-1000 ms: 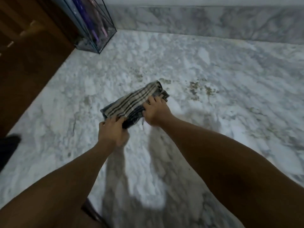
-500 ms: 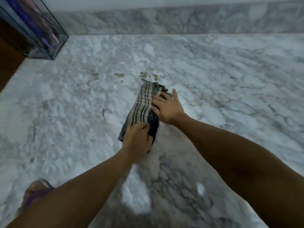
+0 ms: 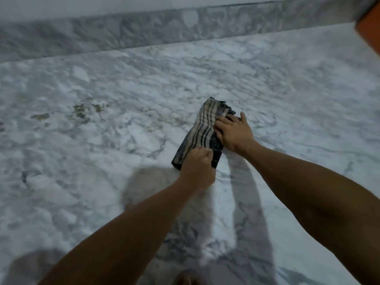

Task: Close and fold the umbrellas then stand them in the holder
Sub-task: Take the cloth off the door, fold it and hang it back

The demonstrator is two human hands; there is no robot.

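Marble floor (image 3: pixel 102 161) fills the view, marble skirting (image 3: pixel 144 29) along the far wall. Umbrella (image 3: pixel 202 132) lies on the floor just right of centre: collapsed, flattened bundle, beige-and-dark plaid, far end rumpled. Left hand (image 3: pixel 197 169) fingers curled, pinching its near end; right hand (image 3: pixel 234 132) flat, fingers spread, pressing its right side.

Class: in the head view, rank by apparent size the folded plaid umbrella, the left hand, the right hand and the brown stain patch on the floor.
1. Folded plaid umbrella
2. Left hand and right hand: alike, unranked
3. Brown stain patch: scattered, edges unclear
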